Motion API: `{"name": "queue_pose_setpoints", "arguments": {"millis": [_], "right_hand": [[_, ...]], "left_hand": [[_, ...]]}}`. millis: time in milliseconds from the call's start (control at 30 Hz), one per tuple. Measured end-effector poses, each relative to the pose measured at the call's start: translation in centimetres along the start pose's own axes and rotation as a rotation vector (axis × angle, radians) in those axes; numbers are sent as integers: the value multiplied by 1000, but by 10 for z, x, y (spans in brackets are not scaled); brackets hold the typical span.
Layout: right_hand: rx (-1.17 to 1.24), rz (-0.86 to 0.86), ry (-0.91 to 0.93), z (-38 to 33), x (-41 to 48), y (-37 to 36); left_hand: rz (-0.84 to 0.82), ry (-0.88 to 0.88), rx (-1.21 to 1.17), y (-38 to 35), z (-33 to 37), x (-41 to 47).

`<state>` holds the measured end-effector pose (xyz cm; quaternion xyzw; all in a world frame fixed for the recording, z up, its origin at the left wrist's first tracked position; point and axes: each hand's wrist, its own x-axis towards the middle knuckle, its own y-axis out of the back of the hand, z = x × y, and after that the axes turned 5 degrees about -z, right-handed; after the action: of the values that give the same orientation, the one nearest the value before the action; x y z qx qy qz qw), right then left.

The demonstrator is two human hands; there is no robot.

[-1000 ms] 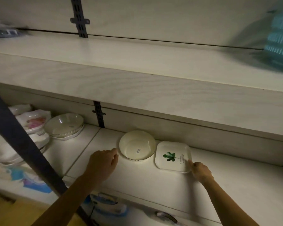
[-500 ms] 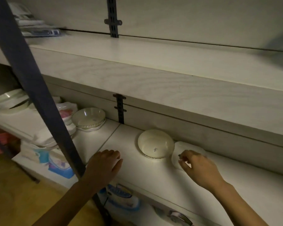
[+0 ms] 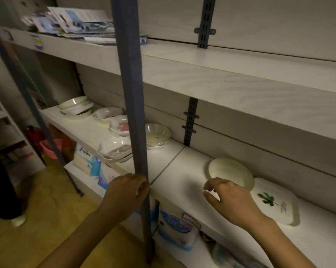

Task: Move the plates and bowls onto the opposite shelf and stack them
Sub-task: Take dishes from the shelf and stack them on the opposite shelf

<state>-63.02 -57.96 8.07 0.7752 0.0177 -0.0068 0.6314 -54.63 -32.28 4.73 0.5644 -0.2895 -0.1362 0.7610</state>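
Head view: our left hand (image 3: pixel 124 192) rests loosely curled on the white shelf (image 3: pixel 182 171) edge, while our right hand (image 3: pixel 231 200), grip spread and empty, now hovers at the cream round bowl (image 3: pixel 229 169), having released the white square leaf-print plate (image 3: pixel 275 202), seemingly placed.

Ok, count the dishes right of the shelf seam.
2: a round cream bowl toward the back, partly behind the right hand; a square leaf-print plate just right of it. None look hidden.
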Motion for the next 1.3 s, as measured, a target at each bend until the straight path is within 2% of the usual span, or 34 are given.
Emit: {"name": "queue_pose_setpoints", "arguments": {"millis": [333,600,867,1000,1100,1300], "right_hand": [[117,1,12,-152,54,-33],[263,-37,-144,-238,119,-47],[266,-13,-349,-247,186,-64],[304,17,-549,-239,229,-81],[326,-52,-733,-235,262,-92],[291,-123,-866,-236,291,-113]], "left_hand": [[-14,9,-35,42,-149,-32],[-67,-14,-21,56,-250,-21],[-96,-52,-120,43,-321,30],[-113,-131,-105,32,-357,73],[-143,-107,-114,28,-379,107],[-287,-110,-133,14,-402,145]]}}
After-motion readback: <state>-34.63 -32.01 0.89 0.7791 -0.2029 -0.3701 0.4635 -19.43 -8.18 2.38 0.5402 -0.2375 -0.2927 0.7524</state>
